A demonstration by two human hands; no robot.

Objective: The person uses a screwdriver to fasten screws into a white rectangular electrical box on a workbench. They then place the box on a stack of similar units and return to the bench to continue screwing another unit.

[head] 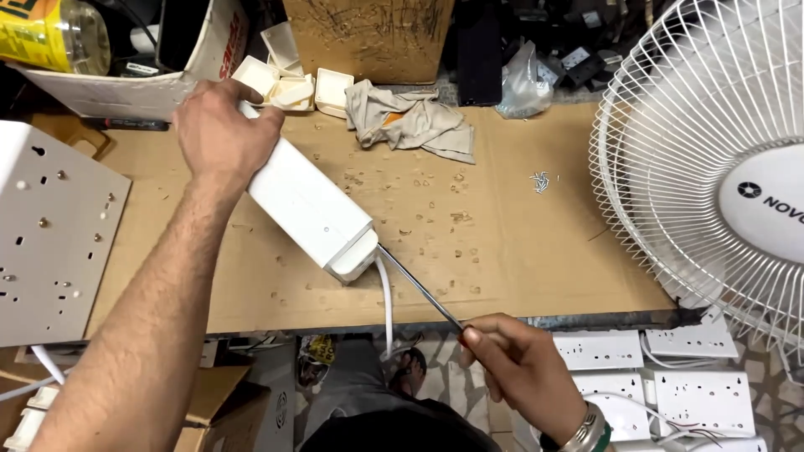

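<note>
Pinning the white box [306,205] flat on the cardboard-covered bench [502,251], the left hand [222,130] clamps its far end while the right hand [519,360] grips the screwdriver [419,289], best kept square to the box's near end.

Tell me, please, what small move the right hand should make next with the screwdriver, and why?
Probably seat the tip squarely and start turning. The right hand holds the screwdriver with its tip at the end of the white extension box, beside the white cable, while the left hand steadies the box on the cardboard-covered bench.
</note>
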